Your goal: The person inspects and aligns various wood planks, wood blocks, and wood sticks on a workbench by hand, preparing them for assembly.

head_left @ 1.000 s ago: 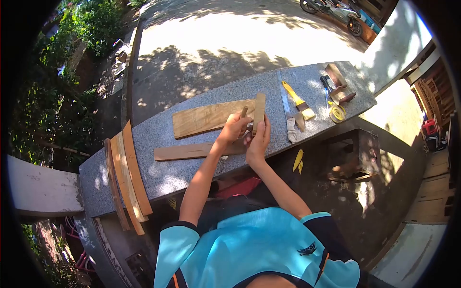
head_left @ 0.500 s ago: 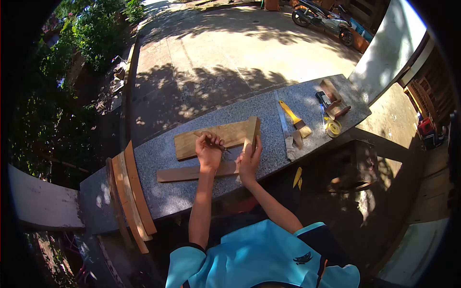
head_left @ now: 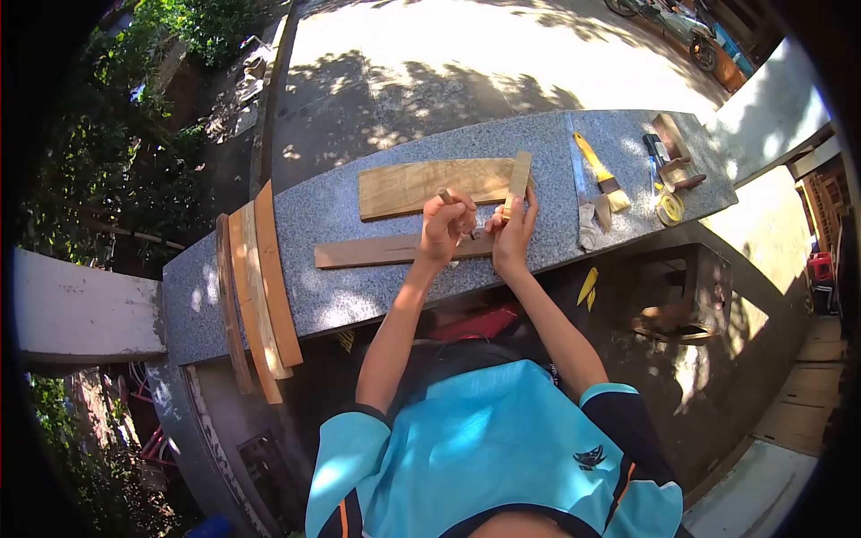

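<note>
My left hand [head_left: 446, 226] is closed round a brown stick-like tool [head_left: 445, 195], whose upper end sticks out above the fingers. What kind of tool it is I cannot tell. Beside it, my right hand [head_left: 514, 235] grips a short wooden block [head_left: 518, 175] that stands out past the thumb. Both hands are close together over the near side of the speckled stone table [head_left: 332, 202]. A narrow wooden strip [head_left: 368, 252] lies beneath and to the left of them. Behind the hands is a wider wooden board [head_left: 421, 184], its right end overlapped by the block.
Several long wooden strips [head_left: 278, 278] lie across the table's left end. Toward the right are a metal ruler [head_left: 578, 170], a yellow-handled brush [head_left: 599, 170], a yellow tape roll [head_left: 669, 208] and a hand plane [head_left: 677, 152]. A dark stool-like frame [head_left: 691, 278] stands below the right edge.
My view has shifted, so the table sits higher and further right in it. The left hand has come closer to the right hand and the block. Both hands keep their holds.
</note>
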Demonstrator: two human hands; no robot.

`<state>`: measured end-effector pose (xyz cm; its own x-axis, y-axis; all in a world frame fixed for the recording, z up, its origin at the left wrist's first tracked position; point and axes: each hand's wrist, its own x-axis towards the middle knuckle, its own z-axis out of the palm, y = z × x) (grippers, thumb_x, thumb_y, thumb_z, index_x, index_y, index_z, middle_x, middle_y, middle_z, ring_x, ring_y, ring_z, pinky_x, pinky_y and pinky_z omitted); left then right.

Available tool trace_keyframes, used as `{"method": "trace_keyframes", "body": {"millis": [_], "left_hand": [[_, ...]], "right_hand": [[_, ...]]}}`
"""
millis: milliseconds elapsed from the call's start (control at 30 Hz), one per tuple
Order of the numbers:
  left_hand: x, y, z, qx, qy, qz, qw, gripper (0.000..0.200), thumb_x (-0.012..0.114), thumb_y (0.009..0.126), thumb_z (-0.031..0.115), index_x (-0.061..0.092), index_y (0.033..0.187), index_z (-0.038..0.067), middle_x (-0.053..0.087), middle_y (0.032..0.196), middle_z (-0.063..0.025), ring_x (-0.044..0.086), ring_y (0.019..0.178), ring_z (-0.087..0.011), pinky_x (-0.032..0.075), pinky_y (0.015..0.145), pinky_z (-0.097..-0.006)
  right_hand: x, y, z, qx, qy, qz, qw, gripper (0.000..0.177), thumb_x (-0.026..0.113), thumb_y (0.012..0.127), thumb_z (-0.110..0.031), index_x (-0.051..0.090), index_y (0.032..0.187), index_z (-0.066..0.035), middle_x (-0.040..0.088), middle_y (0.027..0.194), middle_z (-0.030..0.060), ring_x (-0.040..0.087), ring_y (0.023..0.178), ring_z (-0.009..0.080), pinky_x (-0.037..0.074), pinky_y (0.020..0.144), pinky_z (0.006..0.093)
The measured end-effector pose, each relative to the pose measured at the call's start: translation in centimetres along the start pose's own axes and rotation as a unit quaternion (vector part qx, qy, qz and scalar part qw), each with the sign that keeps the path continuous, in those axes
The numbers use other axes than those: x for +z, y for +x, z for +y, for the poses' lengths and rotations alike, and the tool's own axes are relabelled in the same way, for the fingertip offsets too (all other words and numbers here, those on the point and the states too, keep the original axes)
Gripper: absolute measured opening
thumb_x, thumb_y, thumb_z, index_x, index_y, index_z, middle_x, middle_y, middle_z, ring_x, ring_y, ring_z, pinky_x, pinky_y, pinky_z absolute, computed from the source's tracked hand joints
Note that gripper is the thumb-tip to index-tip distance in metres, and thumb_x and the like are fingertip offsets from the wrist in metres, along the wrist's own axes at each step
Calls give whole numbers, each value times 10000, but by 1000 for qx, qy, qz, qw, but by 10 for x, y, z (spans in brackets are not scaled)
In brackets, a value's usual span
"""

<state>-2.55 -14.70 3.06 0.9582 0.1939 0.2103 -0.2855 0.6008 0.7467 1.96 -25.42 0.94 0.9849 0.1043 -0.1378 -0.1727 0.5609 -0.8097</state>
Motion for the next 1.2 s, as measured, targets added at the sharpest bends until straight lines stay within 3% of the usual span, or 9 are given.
{"method": "trace_keyframes", "body": {"millis": [67, 467, 767, 967, 1067, 1200], "left_hand": [[4, 4, 0, -41, 47, 5, 998, 160, 496, 824, 150, 532, 827, -5, 376, 576, 10, 361, 534, -97, 317, 510, -257], [8, 3, 4, -52, 78, 16, 996, 136, 489, 837, 97, 543, 839, -28, 399, 594, 8, 368, 549, -85, 341, 534, -250], [7, 1, 3, -38, 121, -23, 992, 126, 491, 832, 74, 558, 832, -32, 418, 610, 8, 382, 564, -73, 330, 531, -233], [11, 2, 8, -39, 204, -115, 971, 130, 494, 834, 95, 554, 784, -10, 459, 617, 8, 368, 563, -62, 316, 526, -223], [6, 3, 6, -49, 220, -113, 968, 140, 497, 834, 109, 527, 731, 18, 450, 611, 20, 367, 560, -54, 319, 523, -224], [-4, 7, -6, -37, 237, -106, 965, 179, 510, 857, 122, 539, 703, 36, 474, 604, 39, 388, 564, -38, 331, 508, -216]], "right_hand": [[1, -1, -2, 0, -38, -5, 999, 413, 378, 933, -257, 258, 1300, -110, 447, 715, 29, 423, 547, 72, 425, 484, 228], [-3, 2, 2, -7, -38, -16, 999, 410, 376, 932, -269, 269, 1285, -88, 455, 718, 28, 431, 557, 69, 426, 492, 224], [-1, 0, 0, -7, -29, -17, 999, 420, 393, 927, -263, 264, 1285, -87, 454, 711, 33, 438, 552, 70, 436, 481, 224], [0, 2, -1, -16, -24, -16, 999, 408, 399, 926, -250, 275, 1286, -102, 460, 720, 29, 440, 558, 65, 422, 489, 203], [-4, 2, -14, 25, -19, -69, 997, 423, 417, 909, -209, 284, 1298, -110, 478, 745, 28, 449, 571, 61, 406, 491, 203], [-1, -4, -64, -45, -147, -196, 968, 495, 465, 858, -199, 319, 1317, -82, 500, 774, 28, 434, 558, 56, 377, 482, 200]]}}
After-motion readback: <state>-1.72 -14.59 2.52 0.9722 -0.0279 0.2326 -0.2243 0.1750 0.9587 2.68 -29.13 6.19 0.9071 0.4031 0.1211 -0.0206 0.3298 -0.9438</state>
